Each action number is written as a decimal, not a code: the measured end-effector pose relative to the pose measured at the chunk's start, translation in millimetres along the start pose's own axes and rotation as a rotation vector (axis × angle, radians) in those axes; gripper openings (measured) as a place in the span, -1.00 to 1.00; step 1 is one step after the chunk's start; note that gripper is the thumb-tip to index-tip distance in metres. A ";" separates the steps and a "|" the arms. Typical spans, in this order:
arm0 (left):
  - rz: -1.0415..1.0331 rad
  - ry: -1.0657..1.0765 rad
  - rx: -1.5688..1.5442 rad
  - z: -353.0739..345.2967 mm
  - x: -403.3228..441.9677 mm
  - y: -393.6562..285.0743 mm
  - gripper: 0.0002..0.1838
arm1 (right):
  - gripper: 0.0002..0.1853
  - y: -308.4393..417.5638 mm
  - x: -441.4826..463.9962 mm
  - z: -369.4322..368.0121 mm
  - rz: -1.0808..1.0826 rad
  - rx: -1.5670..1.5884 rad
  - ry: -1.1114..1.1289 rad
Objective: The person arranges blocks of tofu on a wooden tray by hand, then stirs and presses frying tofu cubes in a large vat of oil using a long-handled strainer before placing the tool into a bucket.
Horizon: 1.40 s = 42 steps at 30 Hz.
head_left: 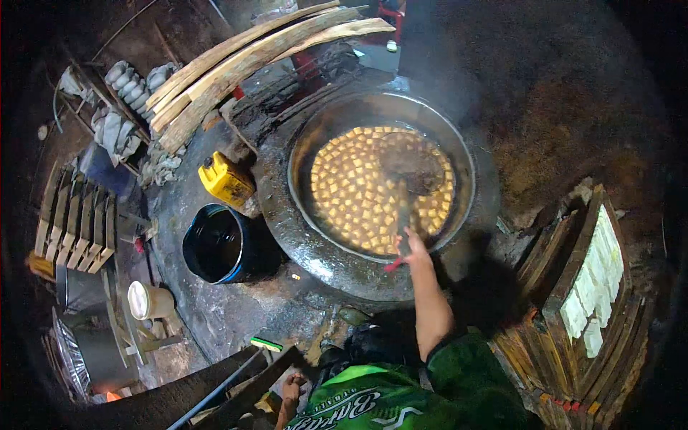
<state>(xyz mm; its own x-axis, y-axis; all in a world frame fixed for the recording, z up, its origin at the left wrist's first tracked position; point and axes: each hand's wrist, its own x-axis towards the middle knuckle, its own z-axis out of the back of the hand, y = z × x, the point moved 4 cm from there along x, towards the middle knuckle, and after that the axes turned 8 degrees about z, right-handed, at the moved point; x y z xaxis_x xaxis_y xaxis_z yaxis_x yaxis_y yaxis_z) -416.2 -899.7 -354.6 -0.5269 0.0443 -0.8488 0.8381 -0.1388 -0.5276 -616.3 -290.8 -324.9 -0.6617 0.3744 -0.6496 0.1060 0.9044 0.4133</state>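
Note:
My right hand [412,246] is wrapped round the handle of a large, dark, round-headed skimmer [410,168], at the near rim of a wide round pan [469,190]. The skimmer's head lies over the far right part of the pan, among many small golden cubes [351,190] in brownish liquid. Whether its head is under the surface I cannot tell. Low beside my body, my left hand [292,387] has its fingers curled in, with nothing visible in them. A wooden beam [251,390] and a broom's blue pole [215,390] are close to it.
The pan sits in a dark round stove surround [287,229]. Left of it stand a black bucket [215,244] and a yellow jerrycan [226,179]. Long split planks [258,57] lie at the back. Stacked wooden frames with white sheets [595,279] stand right. Steam rises.

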 end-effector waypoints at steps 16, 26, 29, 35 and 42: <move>-0.063 -0.058 0.122 -21.3 10.3 -43.1 -0.87 | -0.59 -45.4 -142.2 18.7 -0.014 0.175 -0.076; 0.139 0.145 -0.355 -5.8 28.8 -6.7 -0.86 | -0.60 -20.6 -102.2 10.4 -0.186 0.102 -0.141; 0.061 0.163 -0.227 -10.4 26.6 -16.6 -0.80 | -0.68 -26.1 -138.5 16.3 -0.149 0.137 -0.016; 0.118 -0.048 0.110 -35.8 -3.7 -54.4 -0.69 | -0.63 -80.3 -206.2 16.9 -0.112 0.256 -0.036; -0.081 0.007 0.158 -18.8 28.3 -21.8 -0.74 | -0.63 -117.4 -144.8 10.0 -0.151 0.248 -0.147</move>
<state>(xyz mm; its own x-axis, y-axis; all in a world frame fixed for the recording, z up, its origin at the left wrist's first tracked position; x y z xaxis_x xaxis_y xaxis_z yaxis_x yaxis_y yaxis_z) -446.7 -876.8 -367.7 -0.5906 0.0690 -0.8040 0.7597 -0.2884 -0.5828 -525.5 -449.1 -285.7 -0.5715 0.2415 -0.7842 0.2048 0.9674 0.1487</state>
